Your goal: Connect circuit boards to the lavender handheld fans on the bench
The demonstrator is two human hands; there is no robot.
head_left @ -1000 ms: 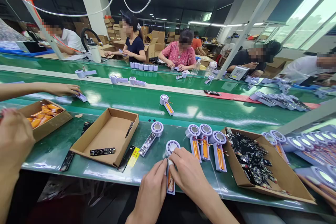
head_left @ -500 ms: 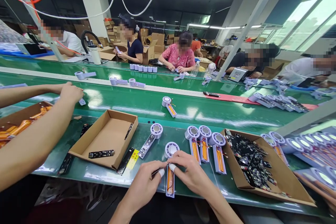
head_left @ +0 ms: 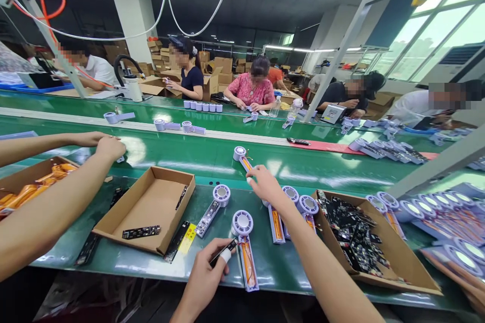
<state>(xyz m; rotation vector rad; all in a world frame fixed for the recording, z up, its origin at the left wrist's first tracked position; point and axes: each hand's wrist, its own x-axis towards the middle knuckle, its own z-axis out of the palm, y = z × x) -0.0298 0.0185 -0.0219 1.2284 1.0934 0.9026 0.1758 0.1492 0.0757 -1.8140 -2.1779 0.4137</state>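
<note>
So I'm pinching a black circuit board (head_left: 223,251) in my left hand (head_left: 206,266), fingers clamped on it, right by the open-handled fan (head_left: 242,223) that's lying at the near edge of the green workbench (head_left: 147,262). That fan's head is pointing away from me, and its handle is showing an orange battery and some wiring. My right hand (head_left: 265,184) is reaching past the far edge, fingertips meeting the handle end of another fan (head_left: 239,153) on the green conveyor belt (head_left: 189,159); can't tell if they're actually gripping it. Off to the left, a fan with a board in its handle (head_left: 221,195) is sitting between my fan and a shallow cardboard box (head_left: 140,212) holding a couple of boards. More fans are lying under my right forearm, beside a cardboard tray (head_left: 411,262) that's carrying a messy pile of boards. A co-worker's arms (head_left: 68,194) are stretching across the left side.
</note>
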